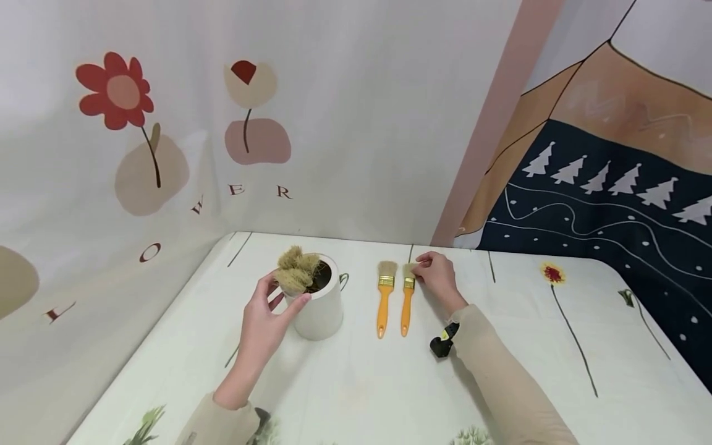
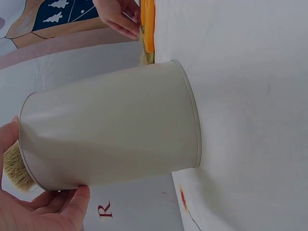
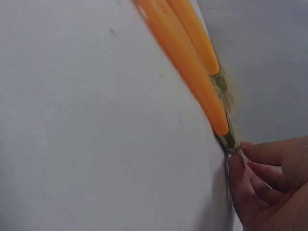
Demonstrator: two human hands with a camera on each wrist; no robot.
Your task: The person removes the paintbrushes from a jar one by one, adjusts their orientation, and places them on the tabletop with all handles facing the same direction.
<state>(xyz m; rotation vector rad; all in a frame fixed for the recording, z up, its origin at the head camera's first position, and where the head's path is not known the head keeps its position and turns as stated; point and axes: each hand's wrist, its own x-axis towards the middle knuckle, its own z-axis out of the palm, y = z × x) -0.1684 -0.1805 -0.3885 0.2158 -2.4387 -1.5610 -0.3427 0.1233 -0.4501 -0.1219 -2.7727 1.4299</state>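
A white canister (image 1: pixel 318 312) stands upright on the table, with tan bristly tufts (image 1: pixel 297 269) rising from its dark inside. My left hand (image 1: pixel 269 315) grips it near the top rim, thumb on the near side and fingers around the left. In the left wrist view the canister (image 2: pixel 110 125) fills the middle, and a bristle tuft (image 2: pixel 18 168) shows past its rim. Right of it two paintbrushes with orange handles lie side by side, a wider one (image 1: pixel 384 300) and a narrower one (image 1: pixel 407 303). My right hand (image 1: pixel 438 278) pinches the narrower brush at its bristles.
A white cloth with printed flowers covers the table (image 1: pixel 356 395). Printed curtains (image 1: pixel 356 123) hang along the back and left edges; a dark one with white trees (image 1: pixel 606 198) hangs at the right. A black wrist device (image 1: pixel 443 343) sits at my right cuff.
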